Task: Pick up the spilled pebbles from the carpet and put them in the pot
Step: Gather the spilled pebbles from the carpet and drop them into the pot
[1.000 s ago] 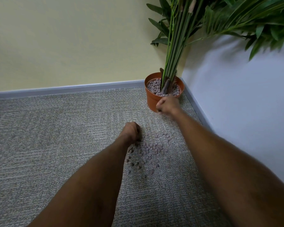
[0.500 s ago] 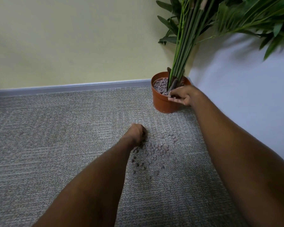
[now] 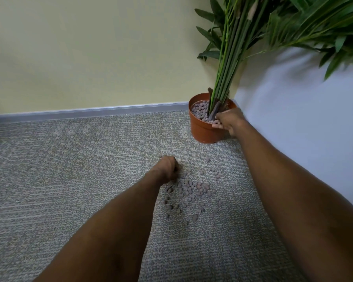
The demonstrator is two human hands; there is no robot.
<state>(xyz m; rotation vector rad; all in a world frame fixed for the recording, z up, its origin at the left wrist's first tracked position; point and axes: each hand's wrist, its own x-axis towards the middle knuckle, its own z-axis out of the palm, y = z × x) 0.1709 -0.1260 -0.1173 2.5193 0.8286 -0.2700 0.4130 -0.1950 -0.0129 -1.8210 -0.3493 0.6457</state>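
Small, rounded grey-brown pebbles [image 3: 192, 190] lie scattered on the grey woven carpet [image 3: 69, 159], a dense cluster with strays trailing towards the round orange plastic pot [image 3: 202, 133]. It stands upright in the corner, filled near its rim with matching pebbles.

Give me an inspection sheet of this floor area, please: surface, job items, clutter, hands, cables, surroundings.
Surface: grey woven carpet, flat.
Job's things: spilled brownish round pebbles lying loose; orange plastic pot upright in the corner, pebble-filled.
Clutter: nothing seen.
Hands: left hand curled at the pile's edge, hold hidden; right hand relaxed at the pot's rim.
Cables: nothing seen.
Surroundings: yellow wall, white wall, grey skirting, green leafy plant.
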